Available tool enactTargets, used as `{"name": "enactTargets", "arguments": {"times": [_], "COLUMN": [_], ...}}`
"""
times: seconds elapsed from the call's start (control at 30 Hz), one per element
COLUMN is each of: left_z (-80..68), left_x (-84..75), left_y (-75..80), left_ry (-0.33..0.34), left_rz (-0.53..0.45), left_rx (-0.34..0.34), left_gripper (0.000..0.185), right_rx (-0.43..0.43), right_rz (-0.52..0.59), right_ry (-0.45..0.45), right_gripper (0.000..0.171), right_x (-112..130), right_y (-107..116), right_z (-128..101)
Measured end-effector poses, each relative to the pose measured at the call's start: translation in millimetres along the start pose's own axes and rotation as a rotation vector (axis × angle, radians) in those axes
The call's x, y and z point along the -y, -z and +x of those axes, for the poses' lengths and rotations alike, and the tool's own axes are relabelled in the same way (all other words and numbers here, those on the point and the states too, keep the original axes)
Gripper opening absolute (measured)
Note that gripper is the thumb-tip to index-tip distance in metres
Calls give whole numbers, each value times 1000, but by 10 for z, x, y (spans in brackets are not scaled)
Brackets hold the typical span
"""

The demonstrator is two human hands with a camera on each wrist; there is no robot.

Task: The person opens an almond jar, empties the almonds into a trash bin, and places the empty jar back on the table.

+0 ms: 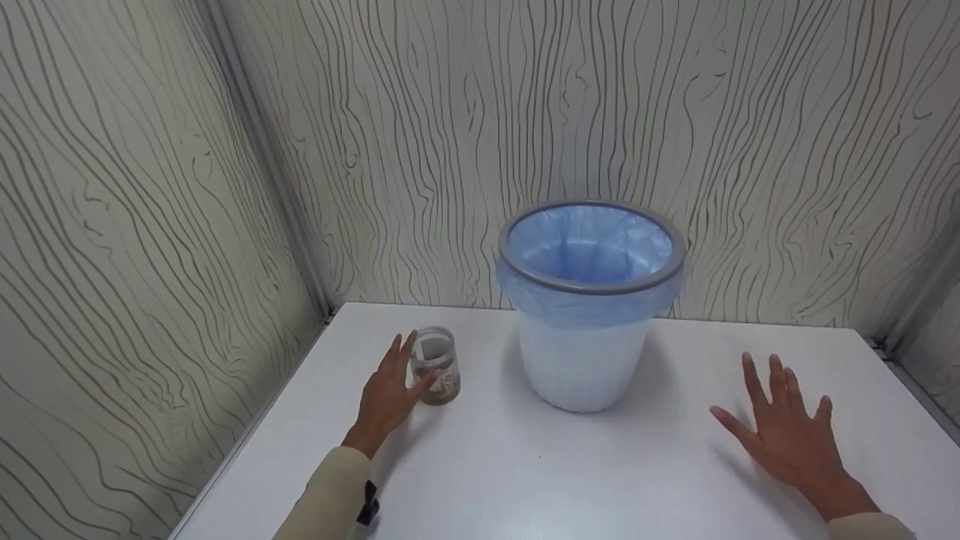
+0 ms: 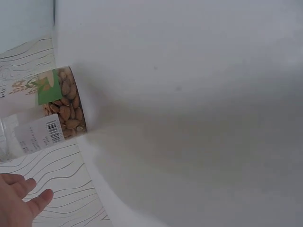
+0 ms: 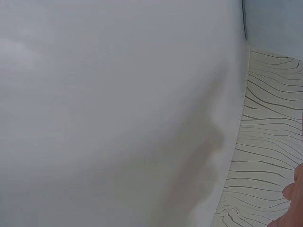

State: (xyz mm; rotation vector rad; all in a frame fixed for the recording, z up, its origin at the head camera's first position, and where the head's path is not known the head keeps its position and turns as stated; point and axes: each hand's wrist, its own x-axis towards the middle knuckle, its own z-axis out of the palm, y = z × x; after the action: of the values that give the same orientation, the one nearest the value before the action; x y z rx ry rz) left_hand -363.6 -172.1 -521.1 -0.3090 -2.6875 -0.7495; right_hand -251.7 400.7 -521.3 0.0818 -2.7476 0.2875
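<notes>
1. While the left grip (image 1: 386, 399) is released, its fingers extended beside the jar (image 1: 449, 375), the thumb hides part of the jar in the head view; the left wrist view shows a gap between them.
2. The jar stands upright on the bench (image 1: 480, 465), left of the bin (image 1: 585, 367); almonds (image 2: 68, 106) fill its base. The left wrist view cuts off its mouth, and the label's (image 2: 40, 132) small print is illegible.
3. The right grip (image 1: 795, 435) is released, fingers spread above the bench; the right wrist view crops it heavily.
4. The bin's front rim hides the bottom of its blue liner (image 1: 592, 255).
</notes>
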Motion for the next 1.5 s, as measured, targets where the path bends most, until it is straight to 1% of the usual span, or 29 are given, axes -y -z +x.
{"name": "enactTargets", "arguments": {"times": [0.1,0.23,0.37,0.67,0.8,1.1,1.3,1.5], "left_z": [12,15,21,63,79,35,-9,-45], "left_x": [-1,-5,2,28,27,-11,-44,-68], "left_y": [4,3,-13,-55,-63,-77,-82,-94], "left_ry": [-1,7,-14,-36,-46,-73,-67,-109], "left_rz": [-13,-54,-107,-295,-349,-383,-381,-382], "left_rx": [4,8,5,6,2,-18,-2,6], "left_gripper": [86,82,76,69,67,65,66,65], "right_rx": [-5,-6,-3,-1,3,92,93,82], "right_rz": [2,2,-1,-34,-12,150,182,185], "right_ry": [-1,-2,-3,12,20,-27,-25,-9], "right_gripper": [99,100,100,102,100,92,93,92], "right_x": [8,15,14,42,74,152,227,317], "right_y": [-27,-69,-101,-119,-115,-88,-65,-60], "right_z": [-3,-24,-32,-33,-57,-62,-45,-51]}}
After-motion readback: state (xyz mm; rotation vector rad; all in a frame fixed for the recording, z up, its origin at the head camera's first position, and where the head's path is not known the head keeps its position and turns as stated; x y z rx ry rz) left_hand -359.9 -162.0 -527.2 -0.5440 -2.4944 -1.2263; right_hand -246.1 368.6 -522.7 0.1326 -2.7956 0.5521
